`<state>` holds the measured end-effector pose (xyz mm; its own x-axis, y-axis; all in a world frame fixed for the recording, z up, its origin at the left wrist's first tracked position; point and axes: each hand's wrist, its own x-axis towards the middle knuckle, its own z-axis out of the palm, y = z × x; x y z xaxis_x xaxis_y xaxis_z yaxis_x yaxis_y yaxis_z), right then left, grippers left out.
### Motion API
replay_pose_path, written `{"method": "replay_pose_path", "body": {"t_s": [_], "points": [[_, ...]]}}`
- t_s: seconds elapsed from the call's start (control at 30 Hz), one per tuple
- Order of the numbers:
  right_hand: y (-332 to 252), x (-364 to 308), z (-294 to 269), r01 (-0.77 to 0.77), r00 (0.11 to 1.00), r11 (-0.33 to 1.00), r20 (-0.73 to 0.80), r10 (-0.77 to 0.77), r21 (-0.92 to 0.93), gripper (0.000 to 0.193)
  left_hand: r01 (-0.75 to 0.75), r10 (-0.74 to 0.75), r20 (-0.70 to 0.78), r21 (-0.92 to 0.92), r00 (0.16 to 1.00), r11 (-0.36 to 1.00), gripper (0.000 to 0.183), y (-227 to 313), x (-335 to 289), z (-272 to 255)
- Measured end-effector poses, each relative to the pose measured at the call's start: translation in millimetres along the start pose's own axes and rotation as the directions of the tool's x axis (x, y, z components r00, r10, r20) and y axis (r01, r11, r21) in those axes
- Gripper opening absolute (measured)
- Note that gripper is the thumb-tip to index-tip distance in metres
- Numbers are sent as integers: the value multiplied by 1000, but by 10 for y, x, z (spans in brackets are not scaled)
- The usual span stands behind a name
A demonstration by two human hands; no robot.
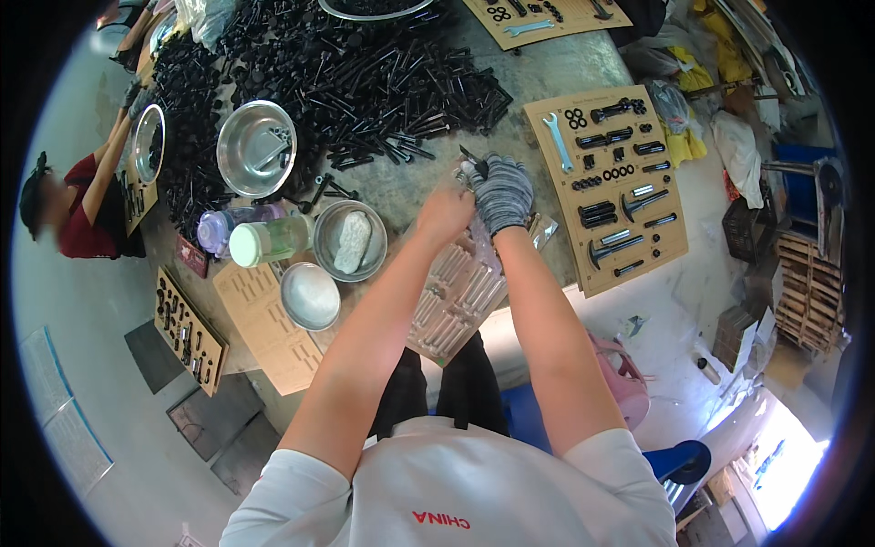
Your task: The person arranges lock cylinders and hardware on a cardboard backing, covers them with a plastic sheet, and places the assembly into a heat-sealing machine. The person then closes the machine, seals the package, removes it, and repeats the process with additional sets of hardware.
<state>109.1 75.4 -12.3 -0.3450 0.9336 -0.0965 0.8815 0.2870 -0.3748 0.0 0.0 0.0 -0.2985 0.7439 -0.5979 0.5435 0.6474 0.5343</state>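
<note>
My bare left hand (447, 214) is closed, its fingertips meeting those of my right hand (504, 193), which wears a grey striped knit glove. A small dark piece (468, 157), perhaps a bolt, pokes out at the fingertips of both hands. Its kind, and which hand grips it, are hard to make out. Under my hands, at the table's near edge, lies a clear plastic blister tray (456, 296) with bolt-shaped hollows. Crumpled clear film (483, 244) sits by its upper end, partly behind my right wrist.
A large heap of black bolts (337, 73) covers the far table. Left of my hands stand metal bowls (256, 149), a green-lidded jar (269, 242) and a printed card (273, 319). Rightward lies a card (606, 187) carrying bolts and a wrench. Another person (91, 205) works at far left.
</note>
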Motion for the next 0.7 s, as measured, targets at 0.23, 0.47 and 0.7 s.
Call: {"method": "replay_pose_path", "body": {"t_s": [0.23, 0.47, 0.7], "points": [[-64, 129, 156, 145, 984, 955, -60, -166, -259, 38, -39, 35, -30, -157, 999, 987, 45, -304, -180, -100], [-72, 91, 237, 138, 982, 946, -83, -169, -293, 31, -64, 45, -112, -173, 993, 983, 42, -354, -395, -107], [-72, 111, 275, 95, 990, 947, -68, -122, -307, 34, -32, 13, -126, -156, 992, 987, 41, -421, -607, -92]]}}
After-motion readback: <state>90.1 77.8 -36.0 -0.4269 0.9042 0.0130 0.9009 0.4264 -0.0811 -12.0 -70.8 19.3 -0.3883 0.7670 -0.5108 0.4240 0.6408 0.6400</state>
